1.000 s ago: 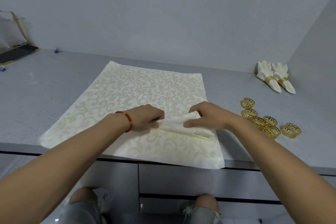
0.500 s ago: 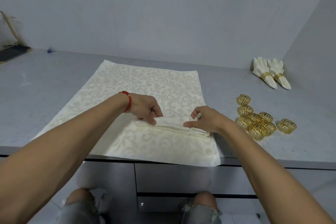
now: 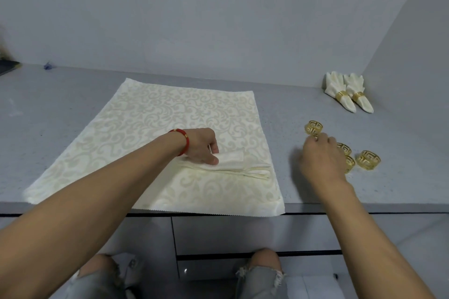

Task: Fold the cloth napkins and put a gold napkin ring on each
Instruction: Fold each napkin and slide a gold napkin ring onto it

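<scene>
Apparently the left hand [image 3: 202, 147] stays on the folded napkin [image 3: 233, 164] to keep its pleats from springing apart; the fingers curl down onto the cloth, pressing its left end against the patterned placemat [image 3: 150, 124] spread on the grey surface [image 3: 60, 104]. The right hand [image 3: 320, 155] reaches over the loose gold rings [image 3: 368, 160], probably to pick one for this napkin. Its fingers look loosely curled, but motion blur and the back of the hand hide the fingertips, so one cannot tell whether a ring is already pinched. It also covers part of the pile, so the ring count is unclear. Two finished napkins [image 3: 348, 93], each ringed, lie in the far right corner, out of the way.
</scene>
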`<action>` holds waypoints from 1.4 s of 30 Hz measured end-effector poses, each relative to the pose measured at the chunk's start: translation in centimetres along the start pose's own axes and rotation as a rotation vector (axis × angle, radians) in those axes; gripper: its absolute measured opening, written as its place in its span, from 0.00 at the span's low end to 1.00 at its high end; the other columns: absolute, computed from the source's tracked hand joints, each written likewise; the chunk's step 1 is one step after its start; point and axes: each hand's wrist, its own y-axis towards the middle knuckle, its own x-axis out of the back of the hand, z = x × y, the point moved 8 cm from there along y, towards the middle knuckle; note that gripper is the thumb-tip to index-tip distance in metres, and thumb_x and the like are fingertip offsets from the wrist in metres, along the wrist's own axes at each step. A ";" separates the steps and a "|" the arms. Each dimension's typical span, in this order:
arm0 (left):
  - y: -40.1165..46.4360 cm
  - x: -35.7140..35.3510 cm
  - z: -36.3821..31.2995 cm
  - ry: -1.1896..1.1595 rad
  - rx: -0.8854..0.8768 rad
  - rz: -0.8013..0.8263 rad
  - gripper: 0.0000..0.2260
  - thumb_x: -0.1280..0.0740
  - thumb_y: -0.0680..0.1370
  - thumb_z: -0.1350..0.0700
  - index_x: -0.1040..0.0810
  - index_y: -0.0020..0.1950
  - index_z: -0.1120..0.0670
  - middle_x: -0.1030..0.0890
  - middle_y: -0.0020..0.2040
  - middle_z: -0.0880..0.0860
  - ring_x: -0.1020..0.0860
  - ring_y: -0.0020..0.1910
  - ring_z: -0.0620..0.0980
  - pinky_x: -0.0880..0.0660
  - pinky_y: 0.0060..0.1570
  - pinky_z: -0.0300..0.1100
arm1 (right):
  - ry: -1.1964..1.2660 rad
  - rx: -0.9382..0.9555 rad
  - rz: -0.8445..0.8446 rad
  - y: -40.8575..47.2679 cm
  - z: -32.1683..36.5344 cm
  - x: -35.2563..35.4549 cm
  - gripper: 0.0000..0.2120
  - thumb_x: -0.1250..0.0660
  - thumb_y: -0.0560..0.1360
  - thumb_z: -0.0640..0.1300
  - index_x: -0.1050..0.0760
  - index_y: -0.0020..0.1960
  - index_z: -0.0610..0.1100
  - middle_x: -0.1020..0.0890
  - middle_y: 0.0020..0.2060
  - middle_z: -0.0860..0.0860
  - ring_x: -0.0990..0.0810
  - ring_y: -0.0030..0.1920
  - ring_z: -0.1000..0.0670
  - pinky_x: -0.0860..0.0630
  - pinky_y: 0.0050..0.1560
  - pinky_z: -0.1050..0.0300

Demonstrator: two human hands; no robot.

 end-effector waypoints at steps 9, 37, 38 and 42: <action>-2.1 -1.3 2.1 -0.805 -0.043 0.224 0.06 0.28 0.79 0.58 0.15 0.44 0.57 0.17 0.41 0.54 0.19 0.36 0.48 0.22 0.36 0.39 | 0.555 0.089 -0.060 -1.3 1.2 -0.3 0.05 0.28 0.78 0.45 0.17 0.45 0.45 0.21 0.54 0.47 0.25 0.58 0.41 0.28 0.54 0.48; -4.4 -2.5 2.9 -1.709 -0.211 -0.174 0.08 0.35 0.75 0.64 0.22 0.52 0.66 0.22 0.66 0.67 0.26 0.69 0.62 0.25 0.65 0.55 | 1.412 0.279 -0.006 -5.9 16.6 6.2 0.18 0.22 0.72 0.45 0.28 0.55 0.54 0.21 0.53 0.58 0.20 0.56 0.56 0.24 0.56 0.64; -4.6 -2.0 3.0 -1.697 -0.211 -0.189 0.08 0.34 0.73 0.65 0.24 0.51 0.66 0.23 0.64 0.69 0.26 0.69 0.63 0.23 0.61 0.54 | 1.378 0.302 -0.034 -6.1 16.7 6.3 0.19 0.22 0.72 0.45 0.28 0.55 0.53 0.22 0.53 0.58 0.21 0.55 0.56 0.25 0.55 0.65; -5.4 0.4 4.2 -1.889 -0.347 -0.278 0.22 0.31 0.73 0.64 0.27 0.67 0.62 0.23 0.65 0.65 0.23 0.65 0.63 0.24 0.62 0.61 | 1.273 0.346 -0.111 -6.8 16.5 5.9 0.19 0.23 0.72 0.42 0.29 0.56 0.52 0.25 0.52 0.57 0.23 0.54 0.56 0.25 0.53 0.66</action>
